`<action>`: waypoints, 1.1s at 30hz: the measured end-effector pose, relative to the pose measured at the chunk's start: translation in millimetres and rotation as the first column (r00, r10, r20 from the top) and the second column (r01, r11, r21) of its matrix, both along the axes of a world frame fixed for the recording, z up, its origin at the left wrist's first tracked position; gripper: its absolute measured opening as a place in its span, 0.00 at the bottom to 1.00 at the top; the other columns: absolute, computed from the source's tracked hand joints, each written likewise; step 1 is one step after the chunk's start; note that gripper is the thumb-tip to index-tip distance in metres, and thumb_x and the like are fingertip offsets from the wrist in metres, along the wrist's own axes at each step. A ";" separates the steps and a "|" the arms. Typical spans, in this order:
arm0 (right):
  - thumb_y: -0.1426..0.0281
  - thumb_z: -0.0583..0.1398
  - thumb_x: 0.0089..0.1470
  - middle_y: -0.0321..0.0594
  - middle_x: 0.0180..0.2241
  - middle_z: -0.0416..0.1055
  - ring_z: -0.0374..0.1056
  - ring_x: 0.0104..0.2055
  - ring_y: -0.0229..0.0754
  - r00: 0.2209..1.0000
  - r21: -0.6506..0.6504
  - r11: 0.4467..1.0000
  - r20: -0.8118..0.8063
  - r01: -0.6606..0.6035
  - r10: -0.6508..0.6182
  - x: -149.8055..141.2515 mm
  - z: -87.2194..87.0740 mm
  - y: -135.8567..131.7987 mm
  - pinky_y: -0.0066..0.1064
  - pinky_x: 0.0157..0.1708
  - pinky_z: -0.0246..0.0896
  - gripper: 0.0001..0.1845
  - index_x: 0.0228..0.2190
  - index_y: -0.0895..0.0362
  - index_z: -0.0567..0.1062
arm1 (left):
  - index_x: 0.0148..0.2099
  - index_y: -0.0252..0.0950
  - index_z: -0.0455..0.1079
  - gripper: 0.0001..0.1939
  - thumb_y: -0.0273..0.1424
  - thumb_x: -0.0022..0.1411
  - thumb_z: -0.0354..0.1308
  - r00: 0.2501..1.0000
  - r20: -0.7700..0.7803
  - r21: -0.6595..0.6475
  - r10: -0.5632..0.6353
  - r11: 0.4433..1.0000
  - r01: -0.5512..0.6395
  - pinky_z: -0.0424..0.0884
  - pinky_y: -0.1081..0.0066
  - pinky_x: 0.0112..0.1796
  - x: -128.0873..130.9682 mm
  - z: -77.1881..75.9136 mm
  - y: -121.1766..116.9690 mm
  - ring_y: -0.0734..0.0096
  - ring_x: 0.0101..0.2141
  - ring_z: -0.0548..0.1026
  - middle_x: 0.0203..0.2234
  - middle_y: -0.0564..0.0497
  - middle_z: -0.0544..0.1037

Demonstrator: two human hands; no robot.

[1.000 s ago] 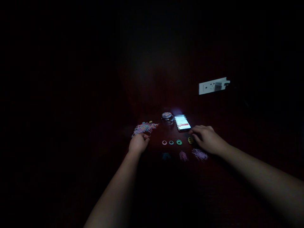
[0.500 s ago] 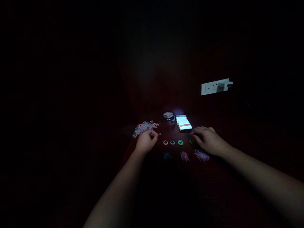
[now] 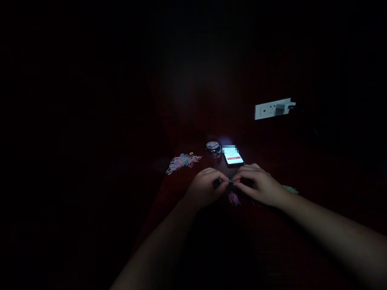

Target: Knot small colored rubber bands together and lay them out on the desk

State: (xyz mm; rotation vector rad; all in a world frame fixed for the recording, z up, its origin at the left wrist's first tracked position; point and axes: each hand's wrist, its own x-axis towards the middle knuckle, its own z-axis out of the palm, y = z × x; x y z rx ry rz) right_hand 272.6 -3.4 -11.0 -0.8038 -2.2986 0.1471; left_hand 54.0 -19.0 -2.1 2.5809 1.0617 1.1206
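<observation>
My left hand (image 3: 208, 186) and my right hand (image 3: 258, 183) meet over the dark reddish table, fingertips pinched close together. A thin pale rubber band (image 3: 231, 181) spans the small gap, gripped from both sides. Just below lies a small pile of pink rubber bands (image 3: 234, 198). A purple pile (image 3: 256, 204) is mostly covered by my right hand, and pale green bands (image 3: 291, 189) show beyond that wrist. The row of small rings seen earlier is hidden by my hands, apart from perhaps a bluish edge by the left fingers.
A large heap of mixed coloured rubber bands (image 3: 183, 162) lies at the left. Behind my hands stand a round clear jar (image 3: 213, 149) with a patterned lid and a lit phone (image 3: 233, 157). A wall socket (image 3: 272, 109) holds a plug. Surroundings are very dark.
My left hand has moved right from beside the mixed heap, carrying the band. The right hand has shifted slightly left, and its fingers now pinch the band too.
</observation>
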 end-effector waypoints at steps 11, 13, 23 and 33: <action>0.65 0.58 0.59 0.38 0.31 0.75 0.69 0.35 0.42 0.999 0.030 0.999 -0.021 -0.030 0.030 0.6 -3.6 0.9 0.37 0.40 0.56 0.09 0.32 0.54 0.76 | 0.39 0.38 0.73 0.05 0.30 0.58 0.60 0.997 -0.036 -0.037 0.068 0.997 -0.069 0.69 0.69 0.39 0.6 0.6 -1.7 0.68 0.37 0.74 0.34 0.52 0.79; 0.65 0.59 0.59 0.38 0.30 0.74 0.69 0.35 0.42 0.999 0.028 0.999 -0.021 -0.042 0.042 0.6 -3.7 0.8 0.37 0.40 0.56 0.09 0.32 0.54 0.76 | 0.39 0.38 0.73 0.05 0.30 0.59 0.60 0.996 -0.049 -0.046 0.071 0.996 -0.074 0.69 0.69 0.39 0.6 0.4 -1.7 0.68 0.36 0.74 0.34 0.52 0.79; 0.65 0.59 0.59 0.37 0.30 0.74 0.69 0.35 0.42 0.998 0.005 0.998 -0.023 -0.055 0.055 0.0 -2.0 -0.8 0.38 0.40 0.55 0.09 0.32 0.54 0.77 | 0.36 0.38 0.74 0.04 0.31 0.60 0.58 0.998 -0.046 -0.054 0.052 0.997 -0.055 0.69 0.71 0.38 1.8 3.3 -2.8 0.70 0.33 0.75 0.31 0.53 0.80; 0.67 0.59 0.58 0.38 0.32 0.74 0.69 0.36 0.42 0.998 0.007 0.999 -0.040 -0.040 0.040 0.6 -2.5 -1.3 0.37 0.40 0.57 0.07 0.35 0.54 0.77 | 0.36 0.38 0.74 0.04 0.31 0.60 0.59 0.998 -0.042 -0.032 0.045 0.998 -0.046 0.67 0.72 0.36 0.8 0.6 -0.8 0.71 0.32 0.74 0.30 0.53 0.79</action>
